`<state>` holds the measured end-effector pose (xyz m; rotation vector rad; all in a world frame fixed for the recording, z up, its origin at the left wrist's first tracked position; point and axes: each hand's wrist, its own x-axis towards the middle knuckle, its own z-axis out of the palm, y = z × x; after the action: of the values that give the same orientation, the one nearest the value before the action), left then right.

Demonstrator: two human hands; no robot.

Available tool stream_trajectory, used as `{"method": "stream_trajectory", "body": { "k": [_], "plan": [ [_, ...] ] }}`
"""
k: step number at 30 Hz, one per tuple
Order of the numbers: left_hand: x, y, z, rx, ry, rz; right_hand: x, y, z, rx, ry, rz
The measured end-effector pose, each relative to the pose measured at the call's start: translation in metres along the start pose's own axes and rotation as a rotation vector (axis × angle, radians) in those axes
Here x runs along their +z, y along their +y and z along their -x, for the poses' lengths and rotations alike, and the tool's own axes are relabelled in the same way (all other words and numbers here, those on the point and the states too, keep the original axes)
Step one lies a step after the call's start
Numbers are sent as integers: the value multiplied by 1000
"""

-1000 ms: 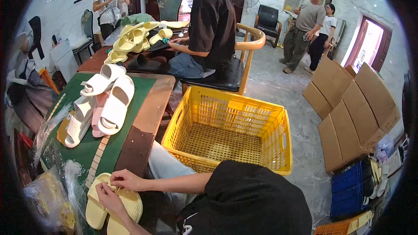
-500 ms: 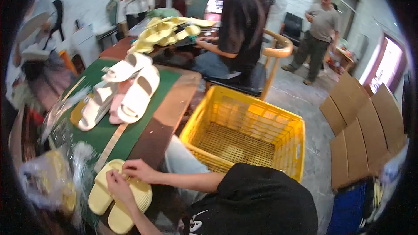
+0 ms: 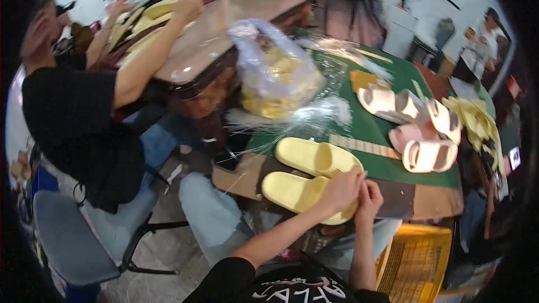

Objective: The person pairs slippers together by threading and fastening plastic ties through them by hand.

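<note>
A pair of pale yellow slide slippers lies side by side at the near edge of the table. The far slipper (image 3: 297, 153) rests on the table; the near slipper (image 3: 281, 188) juts over its edge. My left hand (image 3: 343, 187) reaches across the near slipper, fingers pinched by the far one's end. My right hand (image 3: 369, 197) meets it fingertip to fingertip, its fingers closed too. Whatever sits between the fingertips is too small and blurred to make out.
Thin clear plastic strands (image 3: 320, 113) and a bag of yellow pieces (image 3: 275, 78) lie beyond the slippers. White and pink slippers (image 3: 429, 156) stand on the green mat (image 3: 387, 171). A yellow crate (image 3: 415, 258) is below right. A co-worker (image 3: 84, 129) sits at left.
The view has swung left, bringing the seated co-worker and another table into sight. My hands stay together by the yellow slippers, now at the right-hand end of the pair.
</note>
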<state>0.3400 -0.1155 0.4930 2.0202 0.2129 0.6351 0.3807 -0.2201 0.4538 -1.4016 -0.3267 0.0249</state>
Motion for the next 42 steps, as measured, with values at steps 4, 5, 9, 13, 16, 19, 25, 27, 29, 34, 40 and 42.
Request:
{"method": "stream_trajectory", "body": {
  "k": [4,5,9,13,16,19,25,27,29,34,40,42],
  "plan": [
    [-2,2,0,18,33,44,1,4,-1,45,-15,-118],
    [1,-2,0,42,45,53,2,4,-1,60,11,-124],
    [5,-5,-2,14,131,100,3,3,-2,49,-38,-111],
    [7,-9,-2,35,86,27,2,6,-2,56,-33,-124],
    [7,-6,-3,86,66,12,-5,7,-3,40,-30,-96],
    [9,3,-3,50,70,56,-10,-2,-2,75,22,-34],
    [1,-17,-3,-9,71,-43,5,11,-4,22,-45,70],
    [1,-16,-5,55,54,-71,1,10,-4,42,-87,-3],
    [-1,-6,-6,39,30,-31,0,17,-5,63,-75,-117],
    [9,-1,-5,47,-6,0,-10,12,-3,86,-39,-232],
    [1,-21,-5,88,9,-36,3,21,-6,79,-171,-251],
    [-1,-9,-2,46,9,-15,2,19,-6,13,-187,-286]
  ]
}}
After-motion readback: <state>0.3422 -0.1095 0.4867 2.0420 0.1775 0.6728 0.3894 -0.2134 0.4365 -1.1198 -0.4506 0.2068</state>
